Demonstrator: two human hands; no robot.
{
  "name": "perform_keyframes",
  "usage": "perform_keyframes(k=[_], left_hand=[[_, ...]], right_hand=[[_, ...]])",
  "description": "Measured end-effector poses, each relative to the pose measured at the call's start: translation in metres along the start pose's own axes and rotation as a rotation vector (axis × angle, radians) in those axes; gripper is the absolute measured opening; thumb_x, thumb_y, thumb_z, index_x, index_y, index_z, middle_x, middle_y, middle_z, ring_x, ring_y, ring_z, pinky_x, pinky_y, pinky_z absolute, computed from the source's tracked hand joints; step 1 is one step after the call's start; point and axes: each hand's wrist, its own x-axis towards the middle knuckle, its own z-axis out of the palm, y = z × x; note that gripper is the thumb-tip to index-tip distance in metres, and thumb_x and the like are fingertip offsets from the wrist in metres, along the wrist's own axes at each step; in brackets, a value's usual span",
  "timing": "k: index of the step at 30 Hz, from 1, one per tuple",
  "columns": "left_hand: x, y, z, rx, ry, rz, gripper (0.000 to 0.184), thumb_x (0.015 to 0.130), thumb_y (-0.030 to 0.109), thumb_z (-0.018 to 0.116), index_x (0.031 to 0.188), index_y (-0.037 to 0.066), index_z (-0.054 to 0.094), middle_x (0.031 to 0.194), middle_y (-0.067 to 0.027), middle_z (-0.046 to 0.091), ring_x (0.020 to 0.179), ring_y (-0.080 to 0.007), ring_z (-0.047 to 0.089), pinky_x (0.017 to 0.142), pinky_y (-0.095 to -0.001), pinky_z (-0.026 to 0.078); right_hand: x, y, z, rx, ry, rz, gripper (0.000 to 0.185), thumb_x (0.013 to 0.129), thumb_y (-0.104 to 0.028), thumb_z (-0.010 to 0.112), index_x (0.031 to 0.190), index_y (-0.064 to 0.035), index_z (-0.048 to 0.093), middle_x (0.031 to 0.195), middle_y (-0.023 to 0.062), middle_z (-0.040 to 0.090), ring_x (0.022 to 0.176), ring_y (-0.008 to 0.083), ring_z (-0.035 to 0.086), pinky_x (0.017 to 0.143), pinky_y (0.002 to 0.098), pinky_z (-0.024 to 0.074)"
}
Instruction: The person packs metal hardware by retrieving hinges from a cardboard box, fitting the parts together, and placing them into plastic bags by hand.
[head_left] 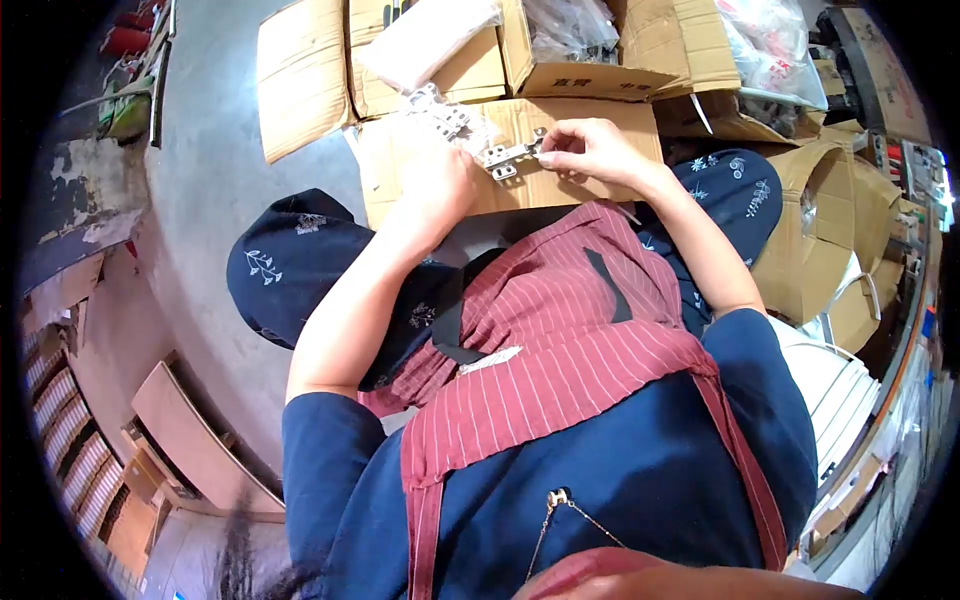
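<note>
A silvery metal cabinet hinge (508,158) is over the cardboard in front of me. My right hand (597,155) pinches its right end between thumb and fingertips. Beside the hinge's left end, my left hand (440,182) is closed, its back turned up. Its fingertips are hidden, so what they grip cannot be made out. Just beyond my left hand lie more metal hinges (450,120), with clear plastic (483,132) next to them. All of this is on a flat cardboard box (615,195) at my knees.
Behind the work surface stands an open cardboard box (590,80) with clear plastic bags (570,30) inside. A white packet (430,40) lies to its left. More cartons (800,260) crowd the right side. Grey floor (215,200) stretches along the left, with a board (200,435) lower down.
</note>
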Motion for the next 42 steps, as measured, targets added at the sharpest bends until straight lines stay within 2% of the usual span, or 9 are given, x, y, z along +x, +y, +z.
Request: perform_keyframes(k=[5,12,14,20,26,29,32,38,42], left_hand=[[0.011,0.012,-0.028,-0.263,-0.329,-0.212,0.020,0.077,0.010,0.054,0.078,-0.005,0.069,0.084,-0.0270,0.064,0.077,-0.0392,0.065,0.076,-0.0444,0.053],[0.010,0.010,-0.029,-0.123,-0.210,-0.112,0.018,0.075,0.008,0.056,0.077,-0.005,0.069,0.083,-0.0250,0.065,0.082,-0.0387,0.064,0.077,-0.0461,0.051],[0.012,0.011,-0.036,-0.071,-0.236,-0.098,0.018,0.078,0.007,0.058,0.083,-0.001,0.073,0.084,-0.0198,0.069,0.080,-0.0367,0.069,0.073,-0.0449,0.056],[0.012,0.017,-0.042,-0.056,-0.144,-0.076,0.018,0.078,0.005,0.057,0.081,-0.004,0.071,0.080,-0.0229,0.067,0.084,-0.0404,0.066,0.076,-0.0457,0.055],[0.014,0.021,-0.041,0.113,-0.082,-0.042,0.018,0.077,0.007,0.056,0.080,-0.003,0.071,0.079,-0.0225,0.067,0.086,-0.0420,0.063,0.095,-0.0525,0.044],[0.010,0.014,-0.026,-0.018,-0.004,-0.052,0.017,0.076,0.008,0.057,0.078,-0.003,0.070,0.080,-0.0229,0.067,0.085,-0.0420,0.063,0.099,-0.0554,0.038],[0.013,0.014,-0.031,-0.033,0.024,-0.041,0.015,0.077,0.007,0.056,0.074,-0.002,0.068,0.075,-0.0221,0.066,0.086,-0.0419,0.062,0.096,-0.0532,0.040],[0.013,0.021,-0.031,-0.014,0.122,-0.097,0.012,0.079,0.006,0.056,0.075,0.000,0.066,0.068,-0.0173,0.065,0.070,-0.0327,0.067,0.067,-0.0433,0.055],[0.013,0.027,-0.044,0.053,0.078,-0.032,0.010,0.080,0.007,0.056,0.079,-0.001,0.063,0.068,-0.0172,0.066,0.060,-0.0285,0.068,0.055,-0.0385,0.055]], right_hand=[[0.008,0.001,0.009,0.362,0.130,0.150,0.021,0.087,-0.007,0.068,0.105,0.0019,0.063,0.072,0.0060,0.065,0.057,0.0116,0.065,0.048,0.0259,0.0512],[0.005,-0.002,-0.008,0.647,-0.081,0.252,0.027,0.081,-0.008,0.068,0.106,0.0015,0.065,0.074,0.0049,0.067,0.054,0.0096,0.063,0.047,0.0213,0.0495],[0.005,-0.002,-0.011,0.619,-0.063,0.238,0.024,0.081,-0.010,0.068,0.103,-0.0001,0.067,0.075,0.0045,0.067,0.053,0.0091,0.063,0.047,0.0212,0.0494],[0.010,-0.017,0.003,0.651,0.056,0.206,0.022,0.083,-0.007,0.067,0.103,0.0032,0.067,0.079,0.0090,0.070,0.056,0.0149,0.067,0.048,0.0248,0.0521],[0.008,-0.020,0.011,0.666,0.098,0.195,0.021,0.085,-0.007,0.066,0.103,0.0039,0.067,0.078,0.0089,0.070,0.054,0.0147,0.066,0.047,0.0257,0.0523],[0.007,-0.018,0.004,0.655,0.099,0.194,0.021,0.084,-0.006,0.066,0.102,0.0038,0.068,0.077,0.0087,0.070,0.053,0.0140,0.064,0.047,0.0254,0.0517],[0.006,-0.016,0.001,0.670,0.102,0.202,0.022,0.082,-0.008,0.068,0.101,0.0029,0.069,0.076,0.0077,0.069,0.052,0.0125,0.064,0.046,0.0236,0.0502],[0.010,-0.007,0.001,0.662,0.044,0.212,0.024,0.082,-0.011,0.069,0.102,0.0025,0.069,0.075,0.0066,0.069,0.053,0.0111,0.064,0.047,0.0225,0.0498],[0.014,-0.006,0.004,0.756,0.084,0.208,0.025,0.083,-0.009,0.069,0.104,0.0031,0.068,0.075,0.0077,0.070,0.053,0.0122,0.064,0.047,0.0233,0.0501]])
